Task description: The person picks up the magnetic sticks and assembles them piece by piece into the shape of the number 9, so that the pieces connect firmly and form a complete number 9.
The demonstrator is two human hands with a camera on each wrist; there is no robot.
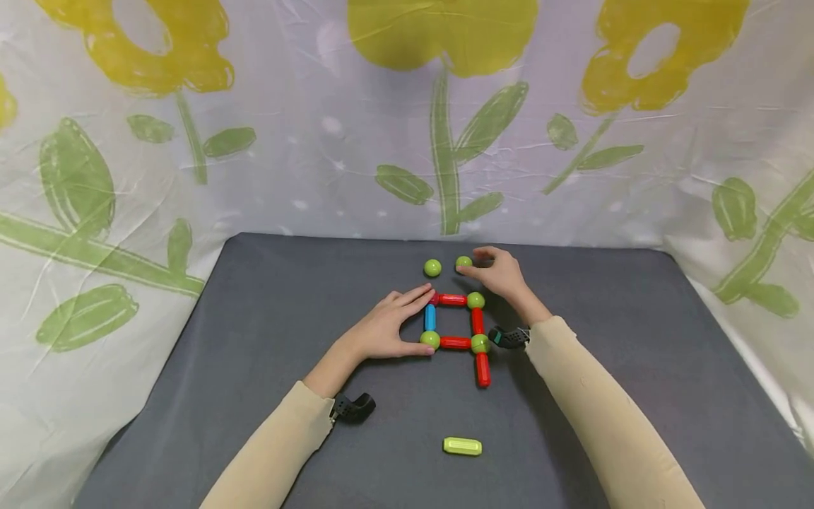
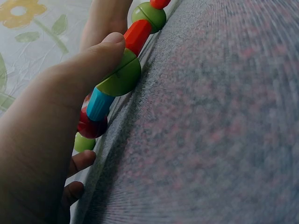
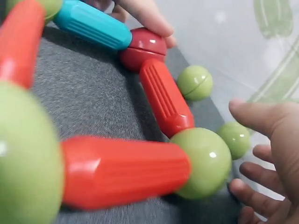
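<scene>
A square of toy rods and balls lies on the dark table: a blue rod (image 1: pixel 430 318) on the left, red rods (image 1: pixel 453 300) on the other sides, a red ball (image 3: pixel 144 49) at the far left corner and green balls (image 1: pixel 475 300) at the others. My left hand (image 1: pixel 391 326) spans its left side, thumb at the near green ball (image 2: pixel 122 77), fingertips on the red ball. My right hand (image 1: pixel 499 274) is at a loose green ball (image 1: pixel 463 263) behind the square, thumb and fingers spread about it; the right wrist view shows the fingers uncurled.
A second loose green ball (image 1: pixel 432 268) stands to the left of that one. Another red rod (image 1: pixel 483 370) sticks out from the near right corner toward me. Nearer still lies a yellow-green rod (image 1: pixel 462 446). A flowered curtain (image 1: pixel 318 177) hangs behind the table.
</scene>
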